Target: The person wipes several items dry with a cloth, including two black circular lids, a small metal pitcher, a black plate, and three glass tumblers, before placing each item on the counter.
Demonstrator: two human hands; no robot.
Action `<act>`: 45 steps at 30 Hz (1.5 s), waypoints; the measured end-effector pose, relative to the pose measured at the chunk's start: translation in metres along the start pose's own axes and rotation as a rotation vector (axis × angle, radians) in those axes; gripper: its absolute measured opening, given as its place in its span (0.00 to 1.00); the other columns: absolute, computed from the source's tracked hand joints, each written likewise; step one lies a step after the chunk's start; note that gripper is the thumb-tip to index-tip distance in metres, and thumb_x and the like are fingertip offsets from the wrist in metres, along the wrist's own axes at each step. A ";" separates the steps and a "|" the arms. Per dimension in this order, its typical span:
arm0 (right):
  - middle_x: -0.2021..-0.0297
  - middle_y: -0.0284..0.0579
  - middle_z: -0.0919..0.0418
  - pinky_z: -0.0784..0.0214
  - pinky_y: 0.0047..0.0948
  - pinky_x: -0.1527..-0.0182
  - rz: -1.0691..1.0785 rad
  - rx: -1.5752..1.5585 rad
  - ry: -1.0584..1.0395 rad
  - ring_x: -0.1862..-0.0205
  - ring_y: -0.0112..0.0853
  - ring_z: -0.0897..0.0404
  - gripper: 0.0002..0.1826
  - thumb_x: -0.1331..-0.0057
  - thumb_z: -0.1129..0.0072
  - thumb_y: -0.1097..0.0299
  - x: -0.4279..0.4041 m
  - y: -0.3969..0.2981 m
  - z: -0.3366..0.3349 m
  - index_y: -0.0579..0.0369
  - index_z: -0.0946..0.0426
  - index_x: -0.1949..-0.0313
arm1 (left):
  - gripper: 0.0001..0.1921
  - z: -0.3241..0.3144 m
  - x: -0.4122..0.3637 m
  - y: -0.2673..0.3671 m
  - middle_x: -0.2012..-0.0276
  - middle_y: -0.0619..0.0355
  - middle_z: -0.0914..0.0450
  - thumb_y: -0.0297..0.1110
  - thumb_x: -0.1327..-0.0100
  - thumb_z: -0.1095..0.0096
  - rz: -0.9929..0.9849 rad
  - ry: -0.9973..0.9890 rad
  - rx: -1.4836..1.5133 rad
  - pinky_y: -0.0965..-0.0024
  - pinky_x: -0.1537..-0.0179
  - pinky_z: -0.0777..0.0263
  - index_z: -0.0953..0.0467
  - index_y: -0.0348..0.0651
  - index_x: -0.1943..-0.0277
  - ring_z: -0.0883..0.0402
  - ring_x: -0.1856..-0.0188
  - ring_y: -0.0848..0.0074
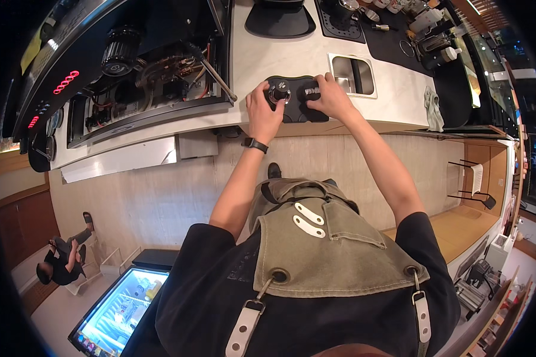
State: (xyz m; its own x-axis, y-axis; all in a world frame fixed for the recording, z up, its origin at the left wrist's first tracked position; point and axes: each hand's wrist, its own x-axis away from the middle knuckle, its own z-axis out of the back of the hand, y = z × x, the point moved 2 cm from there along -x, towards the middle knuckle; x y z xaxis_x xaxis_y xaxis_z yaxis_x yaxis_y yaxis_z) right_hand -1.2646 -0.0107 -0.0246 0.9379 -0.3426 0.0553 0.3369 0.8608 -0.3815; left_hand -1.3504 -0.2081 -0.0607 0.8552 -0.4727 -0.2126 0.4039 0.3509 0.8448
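A black tamping mat lies at the front edge of the pale counter. On its left part stands a black and silver coffee tamper, with the fingers and thumb of my left hand around it. My right hand grips a round black tool with pale lettering on the mat's right part; its exact kind is not clear. Both tools are upright and apart from each other. I wear a dark watch on the left wrist and an olive apron.
An espresso machine with exposed tubing stands left. A small steel sink is set in the counter right of the mat. A grey cloth hangs over the edge further right. A seated person is at the lower left, near a lit display fridge.
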 end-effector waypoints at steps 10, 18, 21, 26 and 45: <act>0.51 0.59 0.23 0.27 0.41 0.45 0.054 -0.201 0.144 0.49 0.51 0.22 0.39 0.51 0.26 0.58 0.006 0.011 -0.015 0.67 0.27 0.42 | 0.45 -0.008 -0.013 -0.018 0.41 0.55 0.22 0.37 0.47 0.23 -0.081 -0.159 -0.070 0.54 0.33 0.42 0.41 0.42 0.28 0.35 0.36 0.56; 0.49 0.56 0.22 0.27 0.40 0.45 0.120 -0.343 0.067 0.49 0.49 0.21 0.37 0.49 0.27 0.62 0.005 0.012 -0.006 0.61 0.27 0.41 | 0.43 -0.006 -0.015 -0.017 0.43 0.51 0.21 0.41 0.46 0.24 -0.056 -0.160 -0.108 0.56 0.32 0.41 0.39 0.44 0.29 0.31 0.36 0.59; 0.49 0.56 0.22 0.27 0.40 0.44 0.130 -0.398 0.034 0.48 0.49 0.21 0.36 0.51 0.28 0.64 0.001 0.012 -0.006 0.58 0.26 0.40 | 0.43 -0.008 -0.015 -0.016 0.43 0.54 0.21 0.40 0.47 0.24 -0.060 -0.166 -0.106 0.55 0.32 0.42 0.39 0.44 0.29 0.32 0.37 0.59; 0.50 0.56 0.22 0.28 0.40 0.42 0.126 -0.277 -0.030 0.46 0.50 0.23 0.38 0.53 0.28 0.66 -0.006 0.015 -0.005 0.58 0.26 0.40 | 0.43 -0.007 -0.016 -0.016 0.43 0.58 0.21 0.38 0.47 0.26 -0.049 -0.163 -0.092 0.53 0.32 0.43 0.40 0.43 0.29 0.33 0.37 0.58; 0.51 0.61 0.24 0.27 0.40 0.43 0.085 -0.266 -0.071 0.48 0.52 0.22 0.39 0.55 0.26 0.61 -0.010 0.016 -0.008 0.65 0.27 0.44 | 0.42 -0.007 -0.014 -0.024 0.43 0.57 0.20 0.38 0.47 0.25 -0.066 -0.161 -0.077 0.53 0.32 0.42 0.38 0.45 0.30 0.31 0.37 0.57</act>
State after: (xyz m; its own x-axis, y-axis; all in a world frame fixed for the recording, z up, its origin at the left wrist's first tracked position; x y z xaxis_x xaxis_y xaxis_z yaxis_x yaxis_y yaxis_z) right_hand -1.2695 0.0036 -0.0386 0.9684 -0.2382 0.0736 0.2320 0.7533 -0.6153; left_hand -1.3702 -0.2039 -0.0819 0.7654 -0.6178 -0.1802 0.4867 0.3724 0.7902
